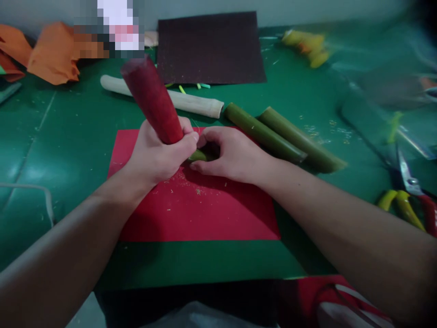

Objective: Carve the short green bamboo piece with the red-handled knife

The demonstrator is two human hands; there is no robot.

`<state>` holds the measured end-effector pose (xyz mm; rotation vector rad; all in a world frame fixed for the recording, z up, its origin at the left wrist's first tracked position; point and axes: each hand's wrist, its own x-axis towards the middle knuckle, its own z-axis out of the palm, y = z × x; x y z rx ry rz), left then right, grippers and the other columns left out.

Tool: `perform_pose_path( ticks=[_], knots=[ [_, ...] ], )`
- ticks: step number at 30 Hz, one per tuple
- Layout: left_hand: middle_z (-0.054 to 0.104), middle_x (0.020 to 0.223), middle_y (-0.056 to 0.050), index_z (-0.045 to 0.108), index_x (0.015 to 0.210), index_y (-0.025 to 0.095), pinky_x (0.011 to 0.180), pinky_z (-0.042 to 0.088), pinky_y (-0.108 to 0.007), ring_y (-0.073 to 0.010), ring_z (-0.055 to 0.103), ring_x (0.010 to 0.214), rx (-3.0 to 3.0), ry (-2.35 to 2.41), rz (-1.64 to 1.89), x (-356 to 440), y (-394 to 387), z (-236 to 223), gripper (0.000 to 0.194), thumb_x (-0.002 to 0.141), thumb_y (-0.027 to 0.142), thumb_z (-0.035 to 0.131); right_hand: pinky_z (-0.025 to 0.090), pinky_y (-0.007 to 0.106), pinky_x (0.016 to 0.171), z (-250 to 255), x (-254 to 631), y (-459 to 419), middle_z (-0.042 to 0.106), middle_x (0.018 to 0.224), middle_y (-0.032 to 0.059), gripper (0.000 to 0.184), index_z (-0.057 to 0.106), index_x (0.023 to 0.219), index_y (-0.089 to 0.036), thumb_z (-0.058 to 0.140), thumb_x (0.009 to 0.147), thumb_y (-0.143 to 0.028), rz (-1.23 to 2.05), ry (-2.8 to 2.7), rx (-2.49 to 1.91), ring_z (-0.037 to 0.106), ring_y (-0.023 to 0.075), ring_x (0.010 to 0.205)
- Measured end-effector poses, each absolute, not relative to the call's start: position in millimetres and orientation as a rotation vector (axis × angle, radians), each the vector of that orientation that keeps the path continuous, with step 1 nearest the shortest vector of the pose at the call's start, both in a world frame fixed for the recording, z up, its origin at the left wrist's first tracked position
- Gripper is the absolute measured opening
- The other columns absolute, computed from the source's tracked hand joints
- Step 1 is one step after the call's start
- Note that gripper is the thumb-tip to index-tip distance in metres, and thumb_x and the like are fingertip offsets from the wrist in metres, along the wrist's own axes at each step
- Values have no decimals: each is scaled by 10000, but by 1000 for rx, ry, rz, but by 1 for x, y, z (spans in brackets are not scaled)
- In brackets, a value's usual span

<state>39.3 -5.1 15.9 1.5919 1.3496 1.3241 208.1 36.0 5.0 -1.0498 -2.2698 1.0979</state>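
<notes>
My left hand (160, 150) is wrapped round the lower part of a thick red cylinder (152, 98), which tilts up and away to the left. What lies at its lower end is hidden by my fingers. Close beside it, my right hand (227, 152) curls its thumb and fingers round a short green piece of bamboo (200, 156), mostly covered by the hand. Both hands are over a red sheet (205, 214), strewn with small pale shavings near the bamboo piece.
Two green bamboo lengths (266, 132) and a pale stick (194, 104) lie behind my hands. Farther back are a dark sheet (211, 50), crumpled orange paper (54, 54) and a yellow item (307, 48). Scissors (411, 187) lie at right. The green table's front edge (191, 287) is near me.
</notes>
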Motion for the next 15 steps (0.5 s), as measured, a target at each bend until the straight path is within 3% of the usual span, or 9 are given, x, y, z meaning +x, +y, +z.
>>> perform_pose_path(
  ticks=[7, 12, 15],
  knots=[
    [532, 508, 38, 615, 563, 229, 440, 356, -286, -109, 491, 492, 1481, 1393, 1574, 43, -1, 6, 204, 745, 200, 704, 360, 308, 664, 5, 207, 36, 635, 822, -7, 258, 630, 860, -185, 799, 718, -320, 1075, -2278, -1107, 510, 133, 713],
    [469, 454, 43, 566, 490, 226, 420, 278, -300, -96, 410, 455, 1543, 1337, 1417, 37, -1, 9, 266, 729, 233, 684, 361, 312, 664, 5, 207, 36, 631, 809, -10, 255, 631, 844, -186, 803, 714, -322, 1078, -2280, -1091, 509, 132, 711],
    [459, 454, 39, 571, 493, 223, 428, 291, -292, -98, 412, 455, 1577, 1326, 1357, 36, -3, 11, 235, 708, 169, 650, 367, 311, 681, 5, 207, 36, 609, 785, -15, 238, 621, 828, -189, 796, 721, -311, 1075, -2279, -1074, 506, 133, 720]
  ],
)
